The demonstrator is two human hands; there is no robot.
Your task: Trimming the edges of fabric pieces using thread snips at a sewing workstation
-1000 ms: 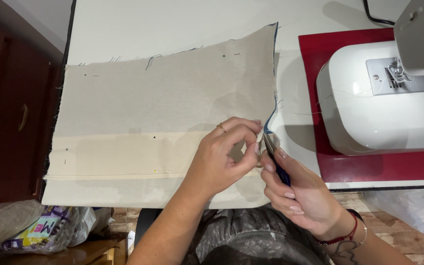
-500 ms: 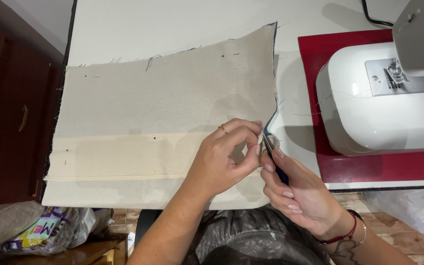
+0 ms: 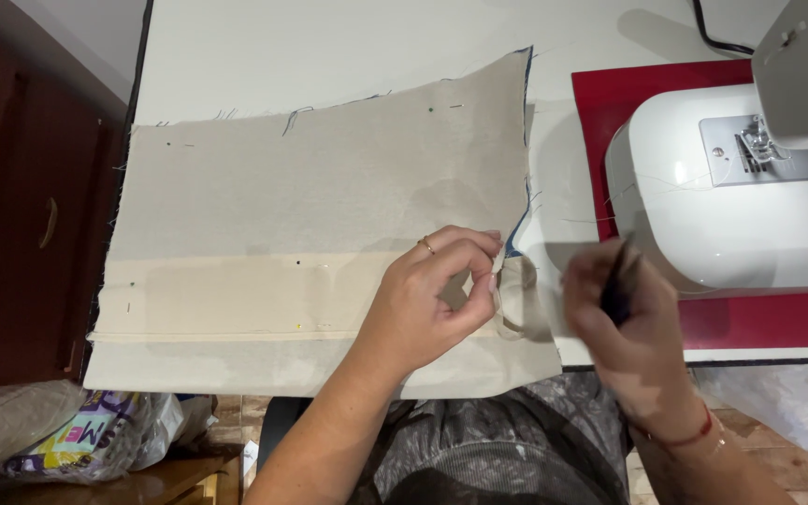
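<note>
A large beige fabric piece (image 3: 310, 243) lies flat on the white table (image 3: 329, 47), with pins stuck in it and a dark blue layer showing at its right edge. My left hand (image 3: 427, 304), a ring on one finger, pinches the fabric's right edge near the front. My right hand (image 3: 624, 323) is blurred, off to the right of the fabric in front of the sewing machine. It grips a small dark tool (image 3: 617, 285); what kind of tool is unclear.
A white sewing machine (image 3: 731, 196) stands on a red mat (image 3: 610, 103) at the right, a black cable behind it. A dark wooden cabinet (image 3: 21, 215) is at the left. Plastic bags (image 3: 95, 440) lie on the floor below.
My right hand has pulled away to the right from the fabric edge, taking the dark tool with it. My left hand stays pinching the edge.
</note>
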